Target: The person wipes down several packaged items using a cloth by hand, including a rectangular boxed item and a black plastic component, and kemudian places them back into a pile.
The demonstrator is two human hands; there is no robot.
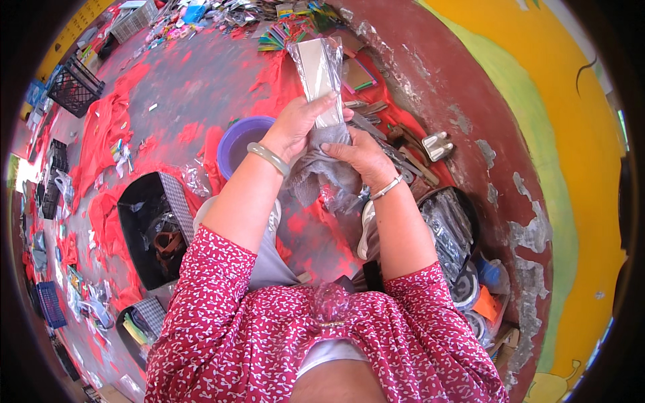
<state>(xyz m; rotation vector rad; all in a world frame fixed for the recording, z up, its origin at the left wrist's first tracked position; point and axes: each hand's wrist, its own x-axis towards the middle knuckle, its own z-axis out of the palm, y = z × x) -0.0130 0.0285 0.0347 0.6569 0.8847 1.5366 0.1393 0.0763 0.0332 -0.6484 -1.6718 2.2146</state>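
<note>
Both my hands are raised in front of me over the floor. My left hand is closed round a flat white box-like packet in clear plastic wrap, which points up and away. A grey cloth hangs crumpled below the packet. My right hand grips this cloth against the packet's lower end, its thumb lying on top. What is inside the packet cannot be made out.
A purple basin stands left of my hands, with a black bin nearer. Assorted metal and wooden tools lie along the right wall. A black container of plastic-wrapped items sits by my right arm. Red cloth covers parts of the floor.
</note>
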